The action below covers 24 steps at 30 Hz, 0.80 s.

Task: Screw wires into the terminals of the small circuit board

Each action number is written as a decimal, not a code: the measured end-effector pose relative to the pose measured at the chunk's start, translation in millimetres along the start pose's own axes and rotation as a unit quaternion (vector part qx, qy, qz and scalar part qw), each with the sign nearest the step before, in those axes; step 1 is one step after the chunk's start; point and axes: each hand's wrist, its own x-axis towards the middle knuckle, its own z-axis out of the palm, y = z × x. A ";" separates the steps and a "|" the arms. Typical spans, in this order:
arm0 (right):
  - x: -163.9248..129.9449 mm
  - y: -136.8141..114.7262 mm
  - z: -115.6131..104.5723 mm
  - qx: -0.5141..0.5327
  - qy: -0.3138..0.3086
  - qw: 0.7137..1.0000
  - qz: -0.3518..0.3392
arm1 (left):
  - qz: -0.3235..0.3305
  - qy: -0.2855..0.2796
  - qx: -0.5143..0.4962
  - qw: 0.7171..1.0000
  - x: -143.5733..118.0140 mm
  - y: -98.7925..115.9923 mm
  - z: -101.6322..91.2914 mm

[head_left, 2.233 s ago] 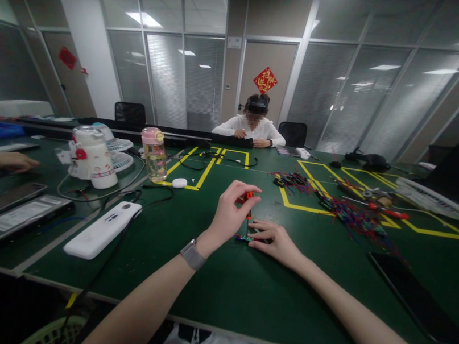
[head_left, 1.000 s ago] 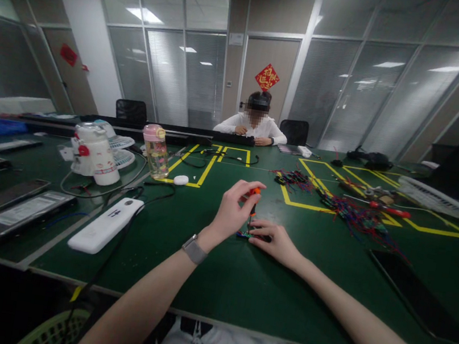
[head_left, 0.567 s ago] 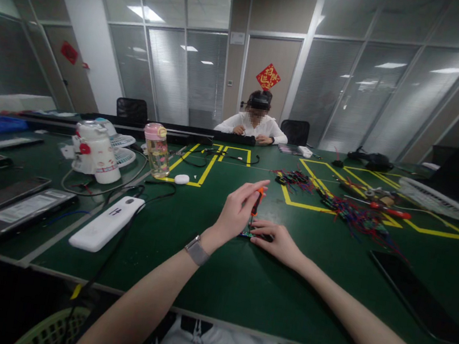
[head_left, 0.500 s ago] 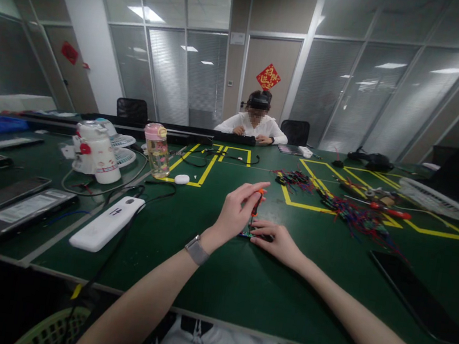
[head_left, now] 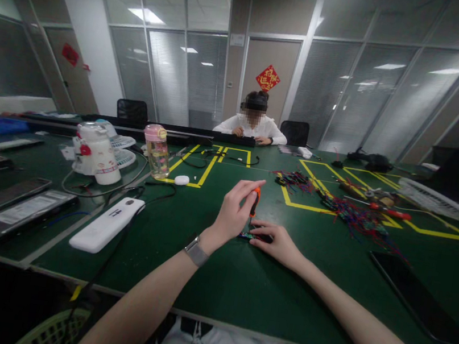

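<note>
Near the middle of the green table (head_left: 212, 284), my left hand (head_left: 234, 210) is closed around the orange-and-black handle of a screwdriver (head_left: 255, 202). The screwdriver stands upright, its thin shaft pointing down at a small circuit board (head_left: 246, 235) on the tabletop. My right hand (head_left: 276, 245) pinches the board's right side and steadies it against the table. Fingers cover much of the board, so the screwdriver tip's exact contact point is hidden.
Bundles of coloured wires (head_left: 356, 217) and a red-handled screwdriver (head_left: 391, 212) lie to the right, with a black phone (head_left: 417, 298) nearer. On the left are a white power bank (head_left: 107, 223), a pink-lidded bottle (head_left: 157, 152) and a white bottle (head_left: 98, 152). A person (head_left: 253, 124) sits opposite.
My left fingers have shifted slightly left and turned a little around the screwdriver handle. The right hand keeps its place on the circuit board.
</note>
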 end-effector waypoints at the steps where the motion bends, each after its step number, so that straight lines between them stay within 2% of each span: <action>1: 0.1 -0.3 0.0 -0.002 -0.001 1.000 0.000 | 0.002 0.007 0.001 1.000 -0.1 -0.5 0.1; 13: 0.2 1.9 0.1 0.000 -0.001 1.000 -0.006 | -0.010 0.044 -0.040 0.998 -1.7 1.3 5.5; 18: 0.1 -0.3 -0.7 -0.001 -0.004 1.000 0.004 | -0.027 0.012 -0.055 0.998 -1.8 -2.8 3.6; 24: -0.3 -1.5 -0.9 0.003 -0.004 1.000 0.002 | -0.082 0.000 -0.168 0.982 -0.6 -6.7 4.4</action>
